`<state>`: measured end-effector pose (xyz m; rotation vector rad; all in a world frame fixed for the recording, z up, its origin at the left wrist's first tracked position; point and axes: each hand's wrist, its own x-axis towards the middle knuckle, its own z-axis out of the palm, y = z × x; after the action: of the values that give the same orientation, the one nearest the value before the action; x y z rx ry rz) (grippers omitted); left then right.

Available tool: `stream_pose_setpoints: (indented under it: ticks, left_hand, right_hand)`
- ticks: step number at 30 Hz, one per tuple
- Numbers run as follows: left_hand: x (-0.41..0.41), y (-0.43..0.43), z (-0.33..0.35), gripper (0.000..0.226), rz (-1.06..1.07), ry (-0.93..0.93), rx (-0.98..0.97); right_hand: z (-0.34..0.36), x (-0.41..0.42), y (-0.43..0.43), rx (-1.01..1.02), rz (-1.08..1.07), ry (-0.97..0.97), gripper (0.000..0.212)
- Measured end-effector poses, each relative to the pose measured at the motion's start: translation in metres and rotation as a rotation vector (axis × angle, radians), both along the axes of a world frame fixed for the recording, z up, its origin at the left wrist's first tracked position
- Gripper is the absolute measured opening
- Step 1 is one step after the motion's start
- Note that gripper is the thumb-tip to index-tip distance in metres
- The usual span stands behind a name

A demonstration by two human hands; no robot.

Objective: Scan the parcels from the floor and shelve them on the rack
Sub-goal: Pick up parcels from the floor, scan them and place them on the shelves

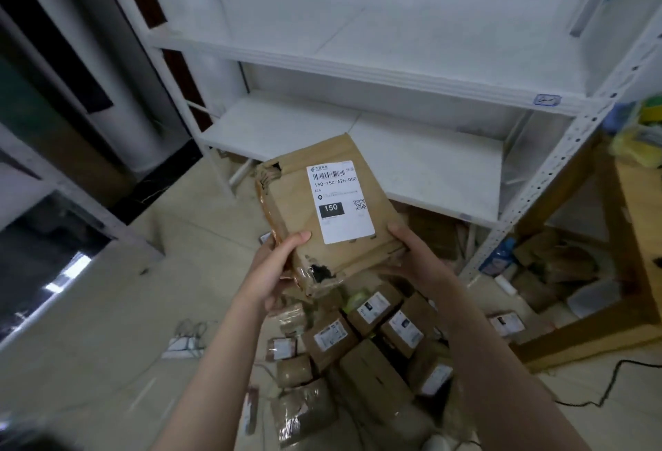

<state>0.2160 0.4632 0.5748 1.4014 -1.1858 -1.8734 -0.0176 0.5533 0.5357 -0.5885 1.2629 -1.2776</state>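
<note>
Holding one battered brown parcel (pixel 329 214) in the air, label up, above the floor pile and just short of the white rack (pixel 358 67). Gripped at its near left corner by the left hand (pixel 276 268), thumb over the top face; clasped at the near right corner by the right hand (pixel 412 250), thumb likewise on top. Looks torn at the near edge and the far left corner, so probably apt to split further or shed its contents if squeezed or swung. Held only by the near end, so likely to tip away and drop onto the pile of parcels (pixel 372 343) below. Could also snag on the lower shelf (pixel 412 164) edge going in. Below, pale tiled floor (pixel 118 307), with a power strip (pixel 182 343) at left and a black cable (pixel 609 389) at right: easy to trip on. At far right, a wooden table (pixel 637 221) with more boxes beneath.
</note>
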Motion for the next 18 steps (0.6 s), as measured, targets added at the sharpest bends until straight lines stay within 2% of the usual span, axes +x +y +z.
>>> stream_pose_setpoints:
  ticks: [1, 3, 6, 9, 12, 15, 18]
  left_hand:
    - [0.026, -0.01, 0.001, 0.075, 0.011, -0.002, 0.008]
    - [0.075, -0.029, 0.0, 0.084, 0.019, -0.023, 0.011]
    - [0.139, -0.049, 0.001, 0.099, 0.039, -0.068, 0.011]
    - [0.189, -0.064, 0.002, 0.099, 0.078, -0.081, 0.007]
    - [0.219, -0.077, 0.005, 0.095, 0.114, -0.092, -0.002]
    - [0.233, -0.09, 0.004, 0.096, 0.15, -0.095, -0.014]
    - [0.232, -0.1, 0.009, 0.098, 0.174, -0.074, -0.036]
  right_hand:
    - [-0.003, 0.025, -0.013, 0.013, 0.004, 0.012, 0.083]
    - [-0.006, 0.073, -0.039, 0.016, 0.025, 0.01, 0.089]
    - [-0.009, 0.139, -0.067, 0.009, 0.035, -0.009, 0.055]
    - [-0.014, 0.189, -0.09, -0.002, 0.044, -0.057, 0.07]
    - [-0.013, 0.224, -0.107, -0.006, 0.029, -0.081, 0.066]
    - [-0.01, 0.24, -0.125, 0.018, -0.009, -0.106, 0.086]
    - [-0.009, 0.238, -0.144, -0.008, -0.018, -0.091, 0.085]
